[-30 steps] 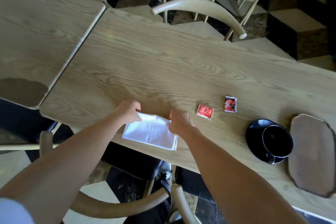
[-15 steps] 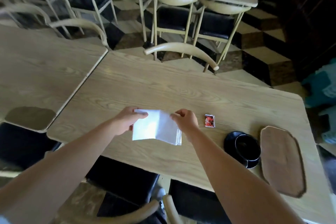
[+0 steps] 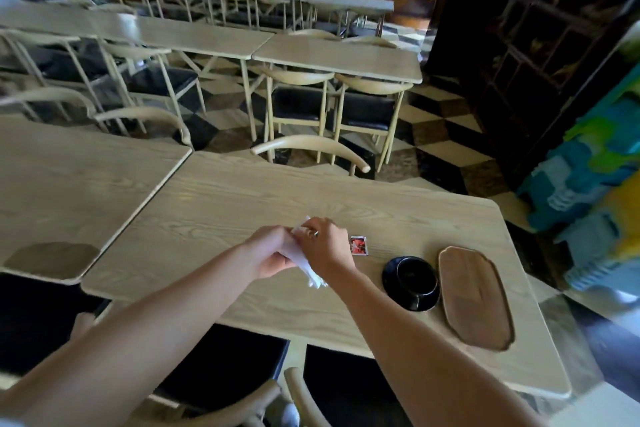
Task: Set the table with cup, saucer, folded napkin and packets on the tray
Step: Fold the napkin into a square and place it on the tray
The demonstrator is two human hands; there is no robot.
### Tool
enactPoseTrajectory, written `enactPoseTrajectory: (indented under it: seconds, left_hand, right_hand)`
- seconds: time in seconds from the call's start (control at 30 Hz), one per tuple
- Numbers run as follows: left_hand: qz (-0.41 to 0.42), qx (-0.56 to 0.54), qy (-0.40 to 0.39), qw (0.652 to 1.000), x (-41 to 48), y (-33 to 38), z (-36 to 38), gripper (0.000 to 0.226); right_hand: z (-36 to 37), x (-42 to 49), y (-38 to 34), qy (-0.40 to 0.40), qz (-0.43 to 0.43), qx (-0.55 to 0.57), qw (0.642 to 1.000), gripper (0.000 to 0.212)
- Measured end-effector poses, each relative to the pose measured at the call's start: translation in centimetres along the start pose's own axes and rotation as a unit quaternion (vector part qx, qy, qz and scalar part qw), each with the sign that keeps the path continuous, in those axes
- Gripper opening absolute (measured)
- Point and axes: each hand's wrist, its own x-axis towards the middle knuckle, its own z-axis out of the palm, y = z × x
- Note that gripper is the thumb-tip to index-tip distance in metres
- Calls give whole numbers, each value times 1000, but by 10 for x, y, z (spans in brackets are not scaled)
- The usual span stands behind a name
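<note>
Both hands meet over the middle of the wooden table (image 3: 214,204) with a white napkin (image 3: 313,276) pressed between them. My left hand (image 3: 273,251) holds it from the left, and my right hand (image 3: 323,246) closes over it from the right. Only the napkin's top tip and lower edge show. A red packet (image 3: 358,245) lies flat just right of my right hand; a second packet is hidden. Further right a black cup (image 3: 415,274) sits on a black saucer (image 3: 393,282). The brown wooden tray (image 3: 474,298) lies bare beside the saucer.
A curved chair back (image 3: 311,149) stands against the table's far edge, and chair backs (image 3: 294,395) sit at the near edge below my arms. Another table (image 3: 69,177) butts against the left side. More tables and chairs fill the room behind.
The napkin lay flat on the table, then was lifted by both hands. Now the hands have come together, folding it between them. The view has tilted up.
</note>
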Motion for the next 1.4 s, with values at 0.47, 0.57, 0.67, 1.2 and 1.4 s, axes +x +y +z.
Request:
enactPoseTrajectory:
  seconds: [0.47,0.57,0.67,1.2,1.4]
  left_hand:
    - [38,-97,55,993,-87,-83,56,19]
    - [53,-77,-17,995,-103,-84,76,21]
    - [71,-63,-86,992,-114,-80,104,31]
    - [102,306,72,944,-23,-29,212,73]
    - [157,381,64,909,7,-24,234,57]
  right_hand:
    - [-60,-165,34,140,34,150,978,15]
    - [-87,-168,56,155,186,215,946,32]
    - [-108,-173,58,29,266,386,883,44]
    - [-154,-109,86,193,232,219,928,38]
    - [-165,-92,106,208,262,187,924,32]
